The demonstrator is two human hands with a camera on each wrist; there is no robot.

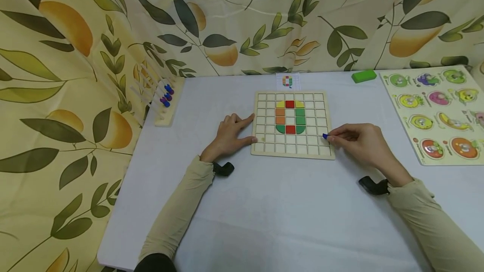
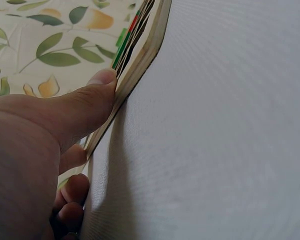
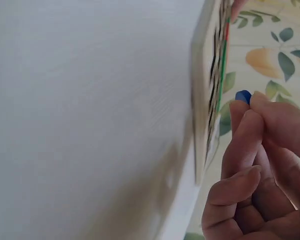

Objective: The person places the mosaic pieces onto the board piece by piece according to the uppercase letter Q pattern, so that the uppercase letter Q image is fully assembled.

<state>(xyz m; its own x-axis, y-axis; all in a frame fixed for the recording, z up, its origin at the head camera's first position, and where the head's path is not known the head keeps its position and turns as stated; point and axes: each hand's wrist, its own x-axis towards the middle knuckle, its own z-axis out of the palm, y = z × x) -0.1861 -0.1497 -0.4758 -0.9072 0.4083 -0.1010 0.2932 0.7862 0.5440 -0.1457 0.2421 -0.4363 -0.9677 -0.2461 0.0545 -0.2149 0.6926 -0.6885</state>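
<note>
A wooden grid board lies on the table with a ring of red, yellow, orange and green tiles set in its squares. My left hand touches the board's left edge with thumb and forefinger extended, the other fingers bent; the left wrist view shows the thumb against the wooden rim. In my right hand a small blue tile is pinched between thumb and fingertips, over the board's right edge. The right wrist view shows the blue tile poking out beyond the fingertips.
Behind the board lies a small pattern card. A green block and a fruit-and-vegetable picture board are at the right. At the back left stands a wooden peg stand with blue and purple beads. Patterned cloth hangs behind the table.
</note>
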